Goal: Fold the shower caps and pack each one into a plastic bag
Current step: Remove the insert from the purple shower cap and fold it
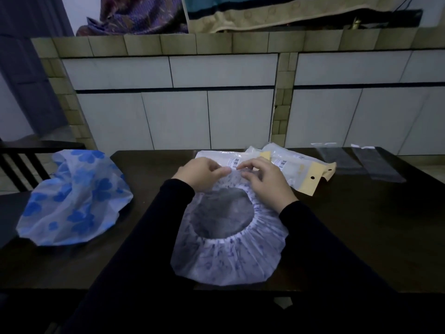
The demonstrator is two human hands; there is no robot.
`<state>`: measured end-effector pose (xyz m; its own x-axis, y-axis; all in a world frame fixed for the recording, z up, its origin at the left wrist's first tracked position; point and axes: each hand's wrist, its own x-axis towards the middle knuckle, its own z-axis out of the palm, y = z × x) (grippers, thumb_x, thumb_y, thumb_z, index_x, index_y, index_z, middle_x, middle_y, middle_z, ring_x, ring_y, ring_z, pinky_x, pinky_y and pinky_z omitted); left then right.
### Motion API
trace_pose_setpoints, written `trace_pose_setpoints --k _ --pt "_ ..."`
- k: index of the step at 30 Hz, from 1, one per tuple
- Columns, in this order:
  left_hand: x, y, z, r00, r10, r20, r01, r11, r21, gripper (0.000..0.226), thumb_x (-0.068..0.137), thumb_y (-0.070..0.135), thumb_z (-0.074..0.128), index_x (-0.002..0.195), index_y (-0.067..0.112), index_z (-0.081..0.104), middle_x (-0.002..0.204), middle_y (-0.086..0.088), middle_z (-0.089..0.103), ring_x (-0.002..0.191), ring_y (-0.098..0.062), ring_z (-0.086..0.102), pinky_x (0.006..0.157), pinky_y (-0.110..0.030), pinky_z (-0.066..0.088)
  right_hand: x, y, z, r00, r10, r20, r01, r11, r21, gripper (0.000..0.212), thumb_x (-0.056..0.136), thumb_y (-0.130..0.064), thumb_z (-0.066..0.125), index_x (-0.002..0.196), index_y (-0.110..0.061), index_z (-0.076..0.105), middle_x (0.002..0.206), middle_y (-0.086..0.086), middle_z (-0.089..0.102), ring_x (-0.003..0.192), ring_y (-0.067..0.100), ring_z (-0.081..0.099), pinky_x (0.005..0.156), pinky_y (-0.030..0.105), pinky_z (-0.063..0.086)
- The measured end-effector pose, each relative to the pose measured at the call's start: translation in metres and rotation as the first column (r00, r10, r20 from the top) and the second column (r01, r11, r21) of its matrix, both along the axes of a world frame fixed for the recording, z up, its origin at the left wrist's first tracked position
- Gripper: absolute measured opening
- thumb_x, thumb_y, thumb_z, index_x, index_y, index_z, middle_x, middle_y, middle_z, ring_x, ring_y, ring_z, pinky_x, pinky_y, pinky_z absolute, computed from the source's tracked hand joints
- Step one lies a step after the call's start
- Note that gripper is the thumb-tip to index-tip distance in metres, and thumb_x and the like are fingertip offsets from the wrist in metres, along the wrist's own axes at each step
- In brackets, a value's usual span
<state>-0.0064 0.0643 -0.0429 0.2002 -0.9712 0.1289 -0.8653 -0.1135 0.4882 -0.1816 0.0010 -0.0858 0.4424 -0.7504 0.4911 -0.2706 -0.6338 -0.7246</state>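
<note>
A white shower cap with small blue marks (228, 256) lies opening-up on the dark table (361, 232) in front of me, its elastic rim forming a round hole. My left hand (199, 173) and my right hand (263, 180) both pinch the cap's far edge, fingertips close together. A second cap, white with large blue flowers (74, 198), lies crumpled at the left. Two clear empty plastic bags (342, 160) lie flat at the far right of the table.
Packed bags with yellow header cards and barcode labels (301, 169) lie just beyond my hands. A dark chair back (21, 165) stands at the left. A tiled counter with white cabinet doors (173, 116) runs behind the table.
</note>
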Motion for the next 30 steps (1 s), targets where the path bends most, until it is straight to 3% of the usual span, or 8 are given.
trace_pose_setpoints --k 3,7,12,16,19,23,26,30 --pt "0.009 0.001 -0.009 0.995 0.024 -0.095 -0.036 0.991 -0.127 0.052 0.089 0.043 0.062 0.054 0.007 0.048 0.050 -0.003 0.037 0.051 -0.016 0.033 0.054 -0.029 0.029 -0.007 0.000 -0.002 0.999 -0.046 -0.026 0.046 0.999 -0.009 0.015 0.087 -0.023 0.068 0.092 -0.037 0.066 0.091 -0.013 0.058 0.090 0.006 0.057 0.083 0.025 0.047" --pt "0.005 0.004 -0.024 0.975 0.222 -0.019 -0.222 0.956 -0.191 0.047 0.090 0.048 0.057 0.061 0.012 0.056 0.057 0.000 0.053 0.059 -0.019 0.049 0.051 -0.028 0.031 -0.008 0.000 0.000 0.960 -0.154 -0.234 0.199 0.963 0.183 0.036 0.086 -0.050 0.064 0.105 -0.020 0.068 0.101 -0.003 0.064 0.090 0.011 0.056 0.078 0.024 0.041" --pt "0.013 0.004 -0.025 0.960 0.281 0.015 -0.277 0.954 -0.117 0.011 0.091 0.021 0.053 0.092 0.028 0.062 0.102 -0.002 0.068 0.091 -0.024 0.058 0.077 -0.030 0.044 -0.008 0.000 0.000 0.934 -0.249 -0.255 0.302 0.933 0.196 0.024 0.093 -0.032 0.060 0.104 -0.012 0.064 0.097 -0.001 0.060 0.084 0.012 0.052 0.073 0.018 0.035" --pt "0.000 0.005 -0.007 0.975 0.203 0.087 -0.185 0.967 -0.177 0.036 0.095 0.030 0.046 0.131 0.033 0.051 0.129 0.003 0.058 0.121 -0.024 0.049 0.099 -0.043 0.028 -0.001 0.006 0.010 0.984 -0.114 -0.134 0.121 0.992 0.046 0.012 0.090 -0.019 0.067 0.099 -0.011 0.068 0.086 -0.006 0.062 0.068 -0.008 0.052 0.064 0.003 0.034" --pt "-0.009 0.004 -0.001 0.983 0.111 0.144 -0.099 0.991 -0.090 0.041 0.086 0.059 0.054 0.117 0.033 0.061 0.117 0.013 0.064 0.118 -0.018 0.053 0.098 -0.038 0.032 0.004 0.003 0.018 0.979 -0.121 -0.162 0.115 0.992 -0.048 0.018 0.092 -0.020 0.064 0.106 -0.014 0.073 0.105 0.000 0.069 0.084 -0.002 0.058 0.080 0.010 0.040" --pt "-0.002 0.003 -0.011 0.983 0.180 -0.043 -0.185 0.964 -0.193 0.035 0.080 0.045 0.070 0.064 0.019 0.050 0.064 0.007 0.051 0.076 -0.023 0.056 0.059 -0.028 0.033 0.005 0.020 0.023 0.801 -0.382 -0.461 0.385 0.918 -0.092 0.043 0.098 -0.051 0.043 0.127 -0.024 0.060 0.124 0.004 0.062 0.115 0.028 0.055 0.096 0.040 0.044" --pt "-0.003 0.005 -0.017 0.958 0.272 -0.091 -0.285 0.936 -0.207 0.042 0.077 0.050 0.072 0.066 0.015 0.051 0.065 0.002 0.052 0.070 -0.023 0.052 0.060 -0.028 0.034 0.014 0.047 0.015 0.697 -0.459 -0.551 0.449 0.878 -0.164 0.049 0.098 -0.051 0.040 0.136 -0.021 0.047 0.129 0.010 0.049 0.121 0.030 0.045 0.098 0.047 0.036" --pt "-0.001 0.009 -0.022 0.923 0.379 -0.066 -0.385 0.906 -0.177 0.040 0.077 0.053 0.070 0.072 0.016 0.055 0.068 0.003 0.055 0.075 -0.023 0.056 0.062 -0.028 0.036 0.028 0.061 0.002 0.742 -0.487 -0.461 0.362 0.870 -0.336 0.040 0.099 -0.032 0.042 0.138 -0.022 0.044 0.145 0.009 0.029 0.138 0.027 0.024 0.110 0.053 0.026"
